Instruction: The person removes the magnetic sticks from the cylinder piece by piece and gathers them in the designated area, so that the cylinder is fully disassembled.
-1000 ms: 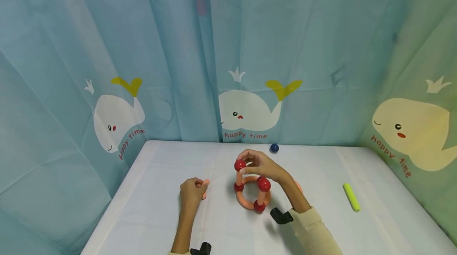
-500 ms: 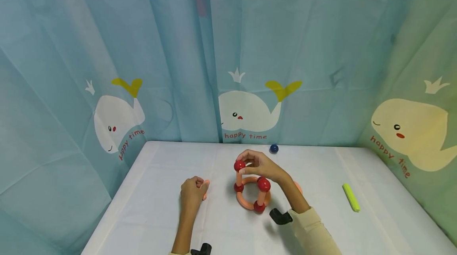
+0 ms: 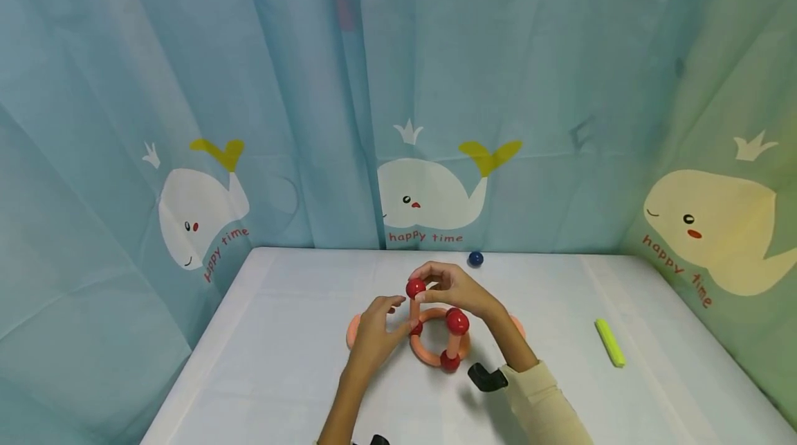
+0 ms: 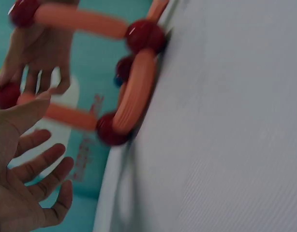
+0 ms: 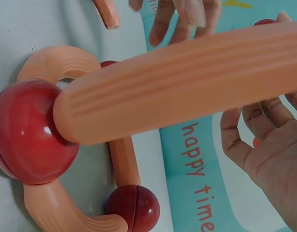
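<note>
A toy frame of orange rods and red balls stands on the white table, its curved rods [image 3: 426, 353] joined into a ring. Two straight rods rise from it, each topped by a ball. My right hand [image 3: 459, 291] pinches the top red ball [image 3: 415, 288] of the left upright rod [image 3: 414, 311]. Fingers spread, my left hand [image 3: 376, 334] is beside that same rod, its thumb overlapping the rod in the left wrist view. The other upright rod [image 3: 454, 345] carries its red ball [image 3: 457, 322] untouched.
A curved orange piece [image 3: 353, 331] lies just left of my left hand, and another orange piece [image 3: 518, 326] shows behind my right forearm. A dark blue ball [image 3: 476, 259] sits at the table's back edge. Off to the right lies a yellow-green stick [image 3: 609, 342].
My left hand has let go of the curved orange piece at the left and moved right to the upright rod, fingers now spread. The right hand keeps its pinch on the ball.
</note>
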`<act>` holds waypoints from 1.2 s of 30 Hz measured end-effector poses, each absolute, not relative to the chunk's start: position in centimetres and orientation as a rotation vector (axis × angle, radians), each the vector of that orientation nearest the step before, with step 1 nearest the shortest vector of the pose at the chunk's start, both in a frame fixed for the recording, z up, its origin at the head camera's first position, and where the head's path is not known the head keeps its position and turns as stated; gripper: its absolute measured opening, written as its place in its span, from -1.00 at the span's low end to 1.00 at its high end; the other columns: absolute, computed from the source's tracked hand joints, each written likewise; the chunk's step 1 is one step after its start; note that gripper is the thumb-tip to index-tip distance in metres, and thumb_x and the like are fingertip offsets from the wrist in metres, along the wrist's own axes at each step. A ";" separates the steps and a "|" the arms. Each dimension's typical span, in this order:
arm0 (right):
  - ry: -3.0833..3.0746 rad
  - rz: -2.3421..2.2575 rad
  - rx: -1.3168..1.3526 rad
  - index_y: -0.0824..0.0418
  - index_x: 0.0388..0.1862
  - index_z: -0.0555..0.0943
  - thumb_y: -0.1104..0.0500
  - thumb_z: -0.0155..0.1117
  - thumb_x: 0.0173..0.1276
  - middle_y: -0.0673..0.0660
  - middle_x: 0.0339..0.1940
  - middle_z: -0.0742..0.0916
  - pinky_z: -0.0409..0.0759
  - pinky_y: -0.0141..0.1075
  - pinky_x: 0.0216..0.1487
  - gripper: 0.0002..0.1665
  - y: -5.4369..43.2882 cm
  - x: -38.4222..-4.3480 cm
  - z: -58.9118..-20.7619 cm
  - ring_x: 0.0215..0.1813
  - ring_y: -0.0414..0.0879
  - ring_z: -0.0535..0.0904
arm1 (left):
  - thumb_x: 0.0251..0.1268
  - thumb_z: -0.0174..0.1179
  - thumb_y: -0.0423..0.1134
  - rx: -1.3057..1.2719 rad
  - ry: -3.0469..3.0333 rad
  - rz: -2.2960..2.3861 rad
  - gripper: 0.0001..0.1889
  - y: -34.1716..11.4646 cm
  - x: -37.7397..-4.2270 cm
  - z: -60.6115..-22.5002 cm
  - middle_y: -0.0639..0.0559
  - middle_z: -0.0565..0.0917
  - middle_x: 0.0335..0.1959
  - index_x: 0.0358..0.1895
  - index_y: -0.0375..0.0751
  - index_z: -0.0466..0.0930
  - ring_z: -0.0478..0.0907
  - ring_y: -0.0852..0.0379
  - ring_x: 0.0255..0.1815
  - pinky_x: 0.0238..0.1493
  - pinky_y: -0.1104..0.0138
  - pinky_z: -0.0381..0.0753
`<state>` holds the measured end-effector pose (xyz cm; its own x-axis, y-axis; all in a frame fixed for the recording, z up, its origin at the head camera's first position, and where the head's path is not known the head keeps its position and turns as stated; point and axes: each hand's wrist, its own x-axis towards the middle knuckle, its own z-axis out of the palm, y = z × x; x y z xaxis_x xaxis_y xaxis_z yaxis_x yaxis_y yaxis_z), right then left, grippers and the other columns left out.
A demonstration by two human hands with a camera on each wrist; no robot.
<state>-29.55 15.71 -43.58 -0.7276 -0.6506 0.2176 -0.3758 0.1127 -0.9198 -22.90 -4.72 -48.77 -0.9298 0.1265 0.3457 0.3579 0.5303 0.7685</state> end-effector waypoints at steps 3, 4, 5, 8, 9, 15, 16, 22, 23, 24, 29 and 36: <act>2.149 -1.665 -1.047 0.33 0.09 0.55 0.31 0.30 0.31 0.32 -0.02 0.67 0.62 -0.27 0.06 -0.64 15.6 -29.6 -43.6 0.03 -0.04 0.61 | 0.24 0.34 -0.15 -0.452 -2.474 -1.380 -0.59 -3.7 -22.9 -48.9 -0.09 0.65 0.01 0.10 -0.24 0.59 0.59 0.00 0.01 0.04 0.11 0.61; 2.153 -1.661 -1.051 0.33 0.10 0.55 0.30 0.30 0.32 0.31 -0.01 0.67 0.63 -0.26 0.06 -0.63 15.6 -29.7 -43.6 0.03 -0.03 0.61 | 0.25 0.33 -0.15 -0.449 -2.461 -1.386 -0.61 -3.4 -22.8 -49.0 -0.07 0.66 0.00 0.09 -0.23 0.59 0.60 0.01 0.00 0.05 0.11 0.61; 2.161 -1.655 -1.053 0.34 0.11 0.55 0.29 0.30 0.32 0.31 0.00 0.67 0.62 -0.26 0.06 -0.62 15.6 -29.7 -43.6 0.04 -0.02 0.61 | 0.25 0.33 -0.15 -0.449 -2.442 -1.383 -0.63 -3.2 -22.9 -49.1 -0.05 0.67 -0.02 0.08 -0.23 0.60 0.62 0.02 -0.02 0.04 0.11 0.61; 2.192 -1.625 -1.051 0.31 0.12 0.57 0.26 0.30 0.32 0.26 0.00 0.69 0.62 -0.25 0.06 -0.61 15.4 -29.7 -43.7 0.05 0.01 0.60 | 0.26 0.32 -0.19 -0.433 -2.397 -1.371 -0.69 -2.8 -23.0 -49.2 -0.04 0.70 -0.09 0.02 -0.24 0.63 0.65 0.04 -0.06 0.03 0.14 0.63; 2.202 -1.615 -1.053 0.29 0.12 0.58 0.25 0.30 0.32 0.24 -0.01 0.70 0.62 -0.24 0.07 -0.61 15.4 -29.7 -43.7 0.04 0.01 0.61 | 0.27 0.32 -0.20 -0.425 -2.384 -1.362 -0.71 -2.8 -23.1 -49.3 -0.03 0.71 -0.12 -0.01 -0.24 0.64 0.66 0.05 -0.08 0.01 0.16 0.63; 2.252 -1.580 -1.090 0.19 0.06 0.63 0.24 0.31 0.31 0.16 -0.06 0.73 0.60 -0.10 0.08 -0.67 15.2 -30.0 -43.9 0.01 -0.03 0.62 | 0.21 0.34 -0.30 -0.387 -2.291 -1.346 -0.87 -2.5 -23.5 -49.3 -0.03 0.72 -0.28 -0.21 -0.25 0.70 0.68 0.06 -0.20 -0.09 0.18 0.67; 2.259 -1.578 -1.093 0.18 0.05 0.63 0.24 0.32 0.31 0.16 -0.07 0.73 0.60 -0.07 0.08 -0.68 15.3 -30.0 -43.9 0.01 -0.04 0.62 | 0.19 0.35 -0.32 -0.384 -2.281 -1.345 -0.88 -2.5 -23.6 -49.3 -0.03 0.72 -0.30 -0.23 -0.25 0.70 0.69 0.06 -0.21 -0.10 0.18 0.67; 2.289 -1.567 -1.078 0.16 0.02 0.64 0.22 0.33 0.29 0.12 -0.10 0.74 0.59 -0.06 0.07 -0.69 15.4 -30.0 -43.7 -0.02 -0.04 0.62 | 0.18 0.37 -0.32 -0.390 -2.271 -1.307 -0.89 -2.3 -23.7 -49.2 -0.03 0.73 -0.33 -0.25 -0.25 0.71 0.70 0.07 -0.24 -0.13 0.17 0.68; 2.292 -1.567 -1.075 0.16 0.02 0.64 0.21 0.34 0.29 0.12 -0.11 0.74 0.60 -0.08 0.06 -0.69 15.4 -30.0 -43.7 -0.02 -0.03 0.62 | 0.18 0.37 -0.31 -0.394 -2.273 -1.294 -0.88 -2.3 -23.7 -49.1 -0.04 0.73 -0.33 -0.25 -0.26 0.72 0.70 0.07 -0.24 -0.13 0.18 0.69; 2.296 -1.566 -1.070 0.16 0.02 0.64 0.20 0.34 0.29 0.12 -0.11 0.74 0.60 -0.10 0.06 -0.69 15.5 -29.9 -43.7 -0.03 -0.03 0.63 | 0.18 0.37 -0.31 -0.398 -2.277 -1.278 -0.88 -2.3 -23.7 -49.1 -0.04 0.73 -0.33 -0.24 -0.26 0.72 0.70 0.07 -0.24 -0.13 0.19 0.69; 2.310 -1.562 -1.073 0.19 0.02 0.63 0.21 0.35 0.28 0.14 -0.11 0.74 0.62 -0.17 0.04 -0.68 15.6 -29.8 -43.5 -0.08 -0.04 0.64 | 0.19 0.36 -0.29 -0.402 -2.297 -1.286 -0.85 -2.2 -23.7 -49.1 -0.04 0.74 -0.31 -0.22 -0.26 0.72 0.71 0.07 -0.23 -0.12 0.23 0.69; 2.317 -1.572 -1.053 0.22 0.01 0.63 0.29 0.34 0.26 0.18 -0.12 0.74 0.61 -0.20 0.01 -0.69 15.6 -29.7 -43.5 -0.08 0.01 0.65 | 0.18 0.37 -0.31 -0.411 -2.278 -1.285 -0.88 -2.0 -23.8 -49.3 -0.04 0.74 -0.34 -0.25 -0.27 0.73 0.72 0.08 -0.26 -0.15 0.25 0.69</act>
